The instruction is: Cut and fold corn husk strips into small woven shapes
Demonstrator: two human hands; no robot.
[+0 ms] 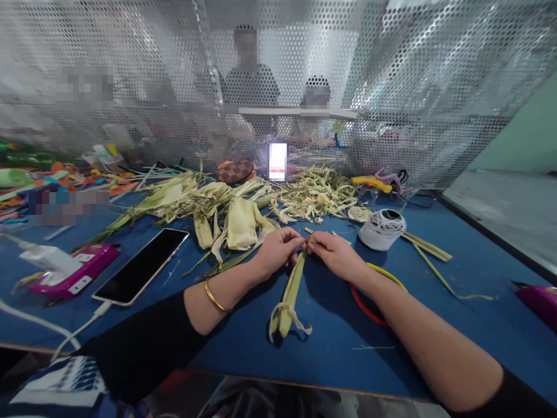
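Observation:
My left hand (278, 249) and my right hand (335, 252) meet at the middle of the blue table (243, 348). Both pinch the top end of a long pale green leaf strip (290, 293), fingers closed on it. The strip hangs toward me and curls at its lower end. A gold bangle (214, 296) sits on my left wrist. A red and a yellow ring (369, 290) lie under my right forearm.
A heap of leaves and husks (243, 209) lies behind my hands. A spool of white thread (383, 228) stands at the right. A phone on a cable (141, 265) and a pink power bank (76, 270) lie left. Two people sit beyond a perforated screen (435, 87).

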